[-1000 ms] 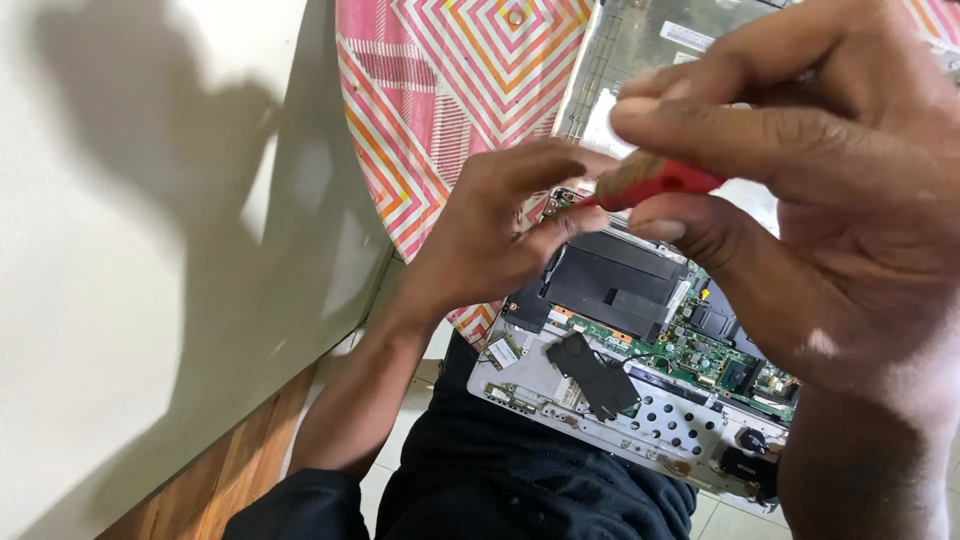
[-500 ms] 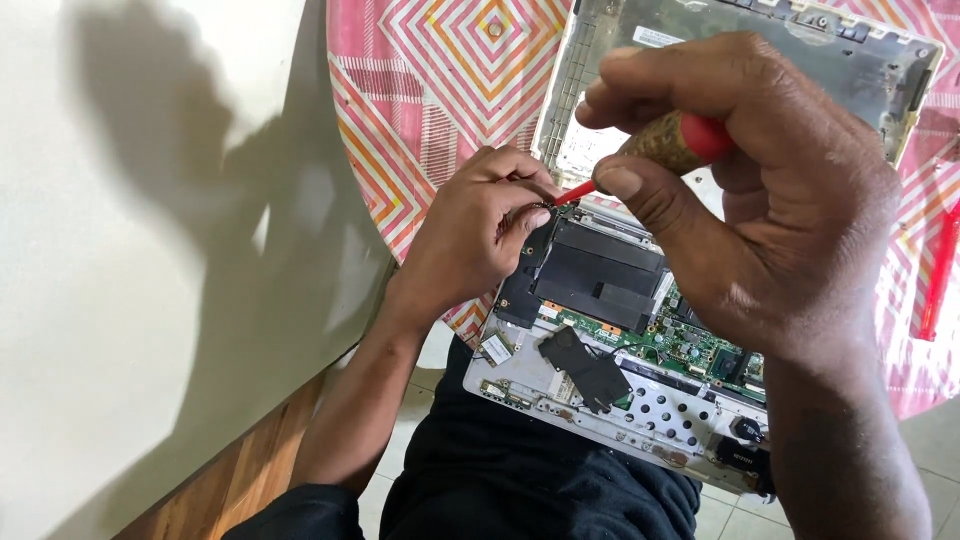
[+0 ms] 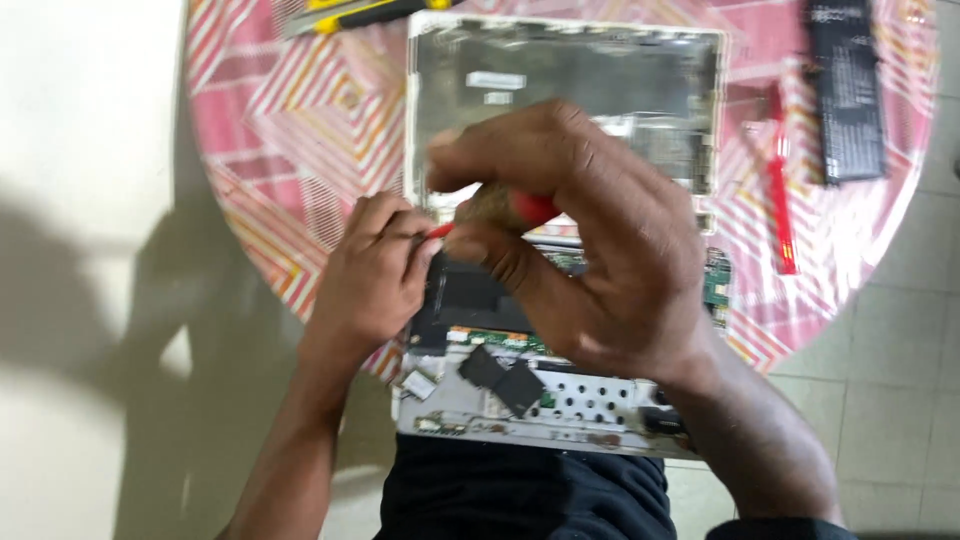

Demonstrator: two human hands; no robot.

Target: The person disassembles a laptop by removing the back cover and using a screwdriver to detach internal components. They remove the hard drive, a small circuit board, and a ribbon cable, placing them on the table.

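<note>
A round table (image 3: 250,200) wears a pink cloth (image 3: 300,110) printed with nested diamond stripes in red, orange and white. At its far edge lies a yellow-and-black utility knife (image 3: 360,12), partly cut off by the frame. On the right side a thin red tool (image 3: 780,205) lies lengthwise on the cloth, and just beyond it a flat black rectangular battery pack (image 3: 845,90). Pale floor tiles (image 3: 900,380) show past the table's right rim.

left hand (image 3: 368,280): fingers curled, pinching | right hand (image 3: 590,250): raised, closed grip, fingers wrapped
</note>
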